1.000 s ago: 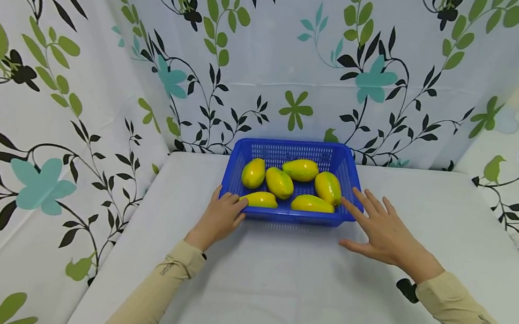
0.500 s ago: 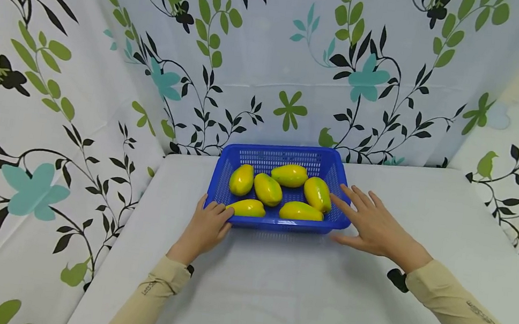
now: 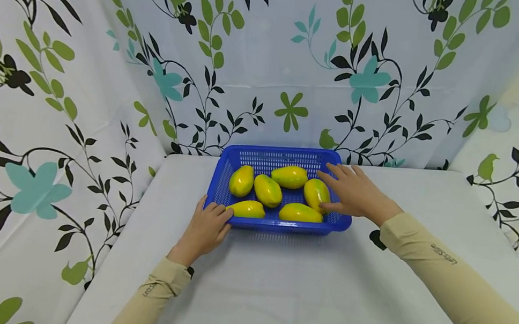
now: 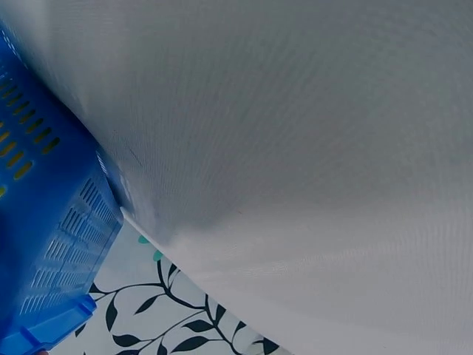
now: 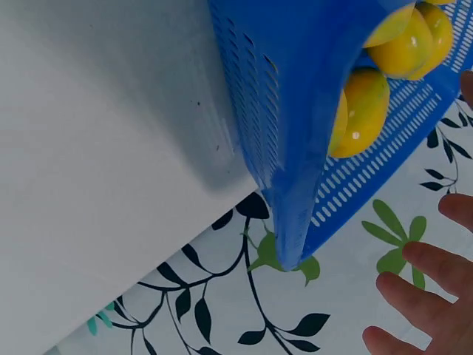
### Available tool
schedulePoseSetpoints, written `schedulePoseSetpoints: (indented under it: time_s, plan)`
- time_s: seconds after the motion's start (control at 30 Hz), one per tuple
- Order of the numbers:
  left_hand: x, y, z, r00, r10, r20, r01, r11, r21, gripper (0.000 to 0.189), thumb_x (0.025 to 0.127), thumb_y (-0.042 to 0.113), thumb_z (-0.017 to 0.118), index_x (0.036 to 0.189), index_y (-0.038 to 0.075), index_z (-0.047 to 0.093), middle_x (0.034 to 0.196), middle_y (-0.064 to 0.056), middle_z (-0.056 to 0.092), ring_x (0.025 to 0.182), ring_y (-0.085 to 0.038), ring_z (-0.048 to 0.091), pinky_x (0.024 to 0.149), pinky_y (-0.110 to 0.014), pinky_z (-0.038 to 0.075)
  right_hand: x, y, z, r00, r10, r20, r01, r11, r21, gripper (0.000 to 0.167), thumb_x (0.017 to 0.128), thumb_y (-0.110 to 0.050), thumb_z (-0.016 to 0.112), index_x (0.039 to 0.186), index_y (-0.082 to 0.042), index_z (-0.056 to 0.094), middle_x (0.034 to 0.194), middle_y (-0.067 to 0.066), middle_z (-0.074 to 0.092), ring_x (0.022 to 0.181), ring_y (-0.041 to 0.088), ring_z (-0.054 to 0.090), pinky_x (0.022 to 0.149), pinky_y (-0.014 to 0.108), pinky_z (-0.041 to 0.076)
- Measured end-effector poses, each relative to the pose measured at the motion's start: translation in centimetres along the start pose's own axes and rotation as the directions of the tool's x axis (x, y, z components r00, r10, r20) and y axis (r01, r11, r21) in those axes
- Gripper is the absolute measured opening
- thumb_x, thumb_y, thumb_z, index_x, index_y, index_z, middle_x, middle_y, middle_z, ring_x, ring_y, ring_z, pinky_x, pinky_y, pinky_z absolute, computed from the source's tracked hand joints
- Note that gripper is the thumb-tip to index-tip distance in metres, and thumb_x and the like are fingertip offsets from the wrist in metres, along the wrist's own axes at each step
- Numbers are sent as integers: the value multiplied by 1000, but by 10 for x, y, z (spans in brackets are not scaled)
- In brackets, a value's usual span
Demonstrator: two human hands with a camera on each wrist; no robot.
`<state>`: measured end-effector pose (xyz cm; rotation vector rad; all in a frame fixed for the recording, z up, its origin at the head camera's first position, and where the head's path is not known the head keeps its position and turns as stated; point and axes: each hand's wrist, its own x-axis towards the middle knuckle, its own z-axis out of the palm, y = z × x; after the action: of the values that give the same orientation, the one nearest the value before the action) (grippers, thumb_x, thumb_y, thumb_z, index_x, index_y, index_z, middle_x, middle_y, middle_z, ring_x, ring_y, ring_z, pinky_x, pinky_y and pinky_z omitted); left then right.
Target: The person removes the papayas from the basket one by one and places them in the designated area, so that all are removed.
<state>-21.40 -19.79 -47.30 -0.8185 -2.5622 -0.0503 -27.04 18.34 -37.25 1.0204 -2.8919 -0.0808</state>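
A blue plastic basket [image 3: 256,225] with slotted walls stands on the white table and holds several yellow mangoes [image 3: 268,190] with a green tinge. At its front left corner my left hand [image 3: 204,231] grips the rim, fingers over the edge and thumb at the front. My right hand [image 3: 355,192] reaches over the right rim with fingers spread, the thumb overlapping the rightmost mango [image 3: 316,193] in the head view. In the right wrist view its spread fingers [image 5: 436,270] show beyond the basket [image 5: 295,148]. The left wrist view shows the basket's slotted side [image 4: 70,244].
White cloth covers the table [image 3: 272,293]. Behind the basket hangs a patterned curtain [image 3: 261,65] with leaves, birds and flowers, and more of this cloth closes off the left and right sides. A black wrist strap piece [image 3: 377,240] shows under the right forearm.
The basket has come slightly nearer, with my left hand staying on its rim. My right hand has moved left and farther in, from beside the right rim to over the basket.
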Motion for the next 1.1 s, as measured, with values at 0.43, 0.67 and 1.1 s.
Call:
schedulePoseSetpoints:
  time_s: [0.43, 0.67, 1.1]
  plan:
    - [-8, -7, -2, 999, 28, -28, -28, 1000, 9, 19, 90, 18, 64, 106, 9, 59, 95, -10, 62, 90, -31, 57, 106, -66, 33, 45, -12, 11, 976, 51, 212, -62, 997, 47, 77, 89, -48, 67, 150, -8, 40, 152, 26, 34, 139, 47, 32, 112, 68, 17]
    - [-15, -11, -6, 1000, 21, -18, -21, 1000, -12, 14, 91, 17, 63, 101, 11, 58, 91, -8, 60, 88, -30, 57, 106, -66, 33, 54, -19, 21, 972, 25, 233, -38, 998, 50, 77, 87, -46, 69, 149, -8, 42, 150, 25, 39, 136, 48, 36, 111, 69, 17]
    - [-16, -11, -3, 1000, 0, -14, 0, 1000, -21, 15, 90, 18, 65, 102, 12, 58, 91, -7, 60, 87, -28, 56, 107, -66, 31, 56, -16, 42, 943, 72, 325, -103, 992, 78, 86, 82, -42, 74, 151, -7, 37, 146, 26, 42, 131, 49, 43, 113, 69, 11]
